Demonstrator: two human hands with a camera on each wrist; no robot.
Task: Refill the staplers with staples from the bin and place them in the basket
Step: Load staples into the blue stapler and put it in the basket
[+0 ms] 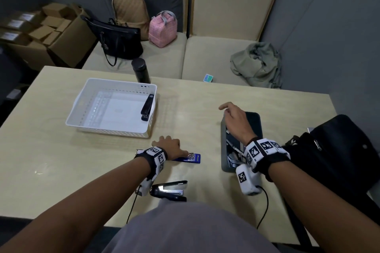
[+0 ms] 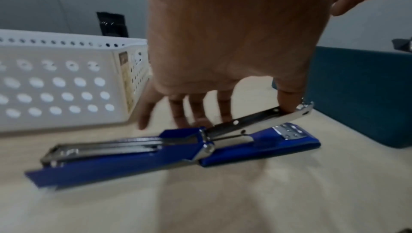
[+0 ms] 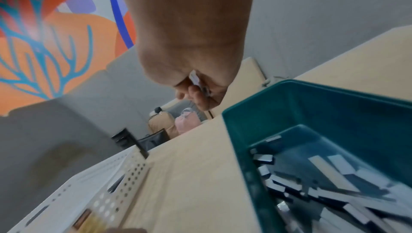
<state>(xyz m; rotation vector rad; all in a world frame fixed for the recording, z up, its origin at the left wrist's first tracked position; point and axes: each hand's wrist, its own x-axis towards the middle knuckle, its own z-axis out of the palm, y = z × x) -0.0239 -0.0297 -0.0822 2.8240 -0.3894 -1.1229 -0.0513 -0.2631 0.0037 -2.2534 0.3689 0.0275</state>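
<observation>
Two staplers wait nearest the body: a black stapler (image 1: pixel 170 190) lying opened, and beyond it the blue stapler (image 2: pixel 174 148), hinged flat, its metal rail steadied by the left hand (image 1: pixel 169 146), one fingertip pressing, the others straight. To load cleanly, keep that rail pinned and slide the strip in level. Only the right wrist view shows the staple strip (image 3: pixel 197 81) pinched in the right hand (image 1: pixel 236 118) above the bin (image 1: pixel 223 150). Farthest, the basket (image 1: pixel 82 100) holds one stapler (image 1: pixel 147 107).
</observation>
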